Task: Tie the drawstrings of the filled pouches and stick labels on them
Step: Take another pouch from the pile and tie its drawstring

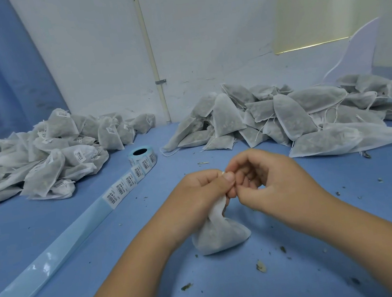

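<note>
A filled white mesh pouch stands on the blue table in front of me. My left hand grips its gathered neck, thumb on top. My right hand is curled right beside it and pinches at the top of the neck, where the drawstring lies hidden between the fingers. A roll of barcode labels sits behind to the left, and its strip runs toward me, ending in bare backing paper.
A heap of labelled pouches lies at the left. A bigger heap of pouches without labels with loose strings fills the right back. Herb crumbs dot the table. A wall closes the far side.
</note>
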`<state>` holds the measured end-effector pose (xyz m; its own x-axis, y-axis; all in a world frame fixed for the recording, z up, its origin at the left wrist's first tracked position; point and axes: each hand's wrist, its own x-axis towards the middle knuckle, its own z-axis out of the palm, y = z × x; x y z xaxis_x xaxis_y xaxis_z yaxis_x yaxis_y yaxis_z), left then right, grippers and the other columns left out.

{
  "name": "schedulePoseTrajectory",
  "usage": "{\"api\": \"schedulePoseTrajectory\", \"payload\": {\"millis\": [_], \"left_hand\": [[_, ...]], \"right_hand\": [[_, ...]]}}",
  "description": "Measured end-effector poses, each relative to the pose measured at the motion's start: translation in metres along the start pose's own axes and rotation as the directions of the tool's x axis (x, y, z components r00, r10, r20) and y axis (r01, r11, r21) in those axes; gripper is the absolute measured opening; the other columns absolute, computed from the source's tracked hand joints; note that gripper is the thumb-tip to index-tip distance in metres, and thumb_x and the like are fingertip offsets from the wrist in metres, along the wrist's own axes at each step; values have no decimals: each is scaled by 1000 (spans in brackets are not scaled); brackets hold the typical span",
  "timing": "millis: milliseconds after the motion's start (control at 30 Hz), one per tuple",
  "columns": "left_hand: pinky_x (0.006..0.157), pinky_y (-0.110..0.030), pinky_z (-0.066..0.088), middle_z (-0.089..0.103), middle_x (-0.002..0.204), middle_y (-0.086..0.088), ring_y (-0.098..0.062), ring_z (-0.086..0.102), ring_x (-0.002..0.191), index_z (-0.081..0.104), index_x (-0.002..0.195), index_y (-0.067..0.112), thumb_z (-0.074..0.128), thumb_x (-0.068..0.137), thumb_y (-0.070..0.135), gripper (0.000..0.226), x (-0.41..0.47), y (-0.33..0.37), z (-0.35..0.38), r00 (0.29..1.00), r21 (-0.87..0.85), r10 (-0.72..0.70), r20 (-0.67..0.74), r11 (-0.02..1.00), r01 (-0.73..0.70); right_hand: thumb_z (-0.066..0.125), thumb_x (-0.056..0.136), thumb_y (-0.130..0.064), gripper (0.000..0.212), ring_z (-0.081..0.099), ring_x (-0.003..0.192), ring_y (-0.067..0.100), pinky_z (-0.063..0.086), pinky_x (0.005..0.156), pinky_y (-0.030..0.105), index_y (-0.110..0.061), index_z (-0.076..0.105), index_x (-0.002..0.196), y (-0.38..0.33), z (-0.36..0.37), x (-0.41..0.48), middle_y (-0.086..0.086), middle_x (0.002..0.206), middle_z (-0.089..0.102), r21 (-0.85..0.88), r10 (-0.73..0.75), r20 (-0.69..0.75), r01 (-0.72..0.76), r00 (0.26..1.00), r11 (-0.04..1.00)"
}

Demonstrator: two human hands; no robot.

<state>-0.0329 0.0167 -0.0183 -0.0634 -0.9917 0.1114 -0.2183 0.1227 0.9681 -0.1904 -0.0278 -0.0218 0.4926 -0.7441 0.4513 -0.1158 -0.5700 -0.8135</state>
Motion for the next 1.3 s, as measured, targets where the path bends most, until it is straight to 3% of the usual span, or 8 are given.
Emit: {"api": "schedulePoseTrajectory", "payload": {"millis": [100,200,500,800,967,1033,1167,1300], "left_hand": [[63,-31,36,51,60,1,-13,43,56,64,60,25,61,85,41,30,-1,2,1,1000,57,-4,11,998,3],[66,-33,36,52,60,5,-12,44,58,65,62,26,57,81,44,27,-2,3,2,1000,92,-5,6,996,5],[70,-33,38,55,59,9,-11,49,60,67,60,29,63,78,47,26,-3,3,1,998,115,-38,46,993,32],[62,-24,42,62,62,6,-8,54,57,71,63,24,72,76,39,20,-3,3,-8,985,14,-115,126,993,114],[85,-51,51,66,70,-2,-15,59,59,72,64,17,77,72,33,18,-2,4,-2,993,-58,-112,47,992,115],[81,-52,52,63,69,-7,-18,58,57,71,64,14,81,70,29,19,-2,5,1,994,-81,-113,13,990,114],[57,-32,56,61,58,-12,-27,64,53,68,66,9,78,80,19,19,-3,5,5,994,-140,-112,-12,984,110],[58,-30,56,62,58,-13,-28,67,55,71,70,10,76,81,19,16,-2,5,7,995,-123,-72,-63,990,64]], "right_hand": [[59,77,10,30,56,64,14,47,61,21,-17,64,90,2,-3,1,7,74,69,100,40,83,-48,996,994],[61,70,-1,29,56,65,11,47,60,19,-16,63,94,4,-7,2,3,70,66,159,60,113,-78,992,984],[59,68,-6,35,57,68,13,45,58,17,-19,65,100,9,-10,4,0,71,64,178,72,185,-106,980,978],[57,65,-8,35,57,68,11,47,62,16,-22,66,96,9,-11,4,-1,72,60,171,79,227,-120,971,978],[56,65,-9,33,54,62,8,45,57,16,-24,66,93,11,-13,5,-7,69,61,169,76,232,-117,970,979],[56,66,-9,33,53,60,8,45,56,16,-25,67,92,12,-15,6,-10,68,60,162,78,234,-118,969,980],[55,66,-9,33,53,60,7,44,56,15,-26,68,92,14,-17,6,-11,68,60,142,71,226,-105,972,984],[56,66,-9,34,52,63,10,45,56,18,-27,68,90,15,-18,7,-9,70,60,134,80,217,-111,973,985]]}}
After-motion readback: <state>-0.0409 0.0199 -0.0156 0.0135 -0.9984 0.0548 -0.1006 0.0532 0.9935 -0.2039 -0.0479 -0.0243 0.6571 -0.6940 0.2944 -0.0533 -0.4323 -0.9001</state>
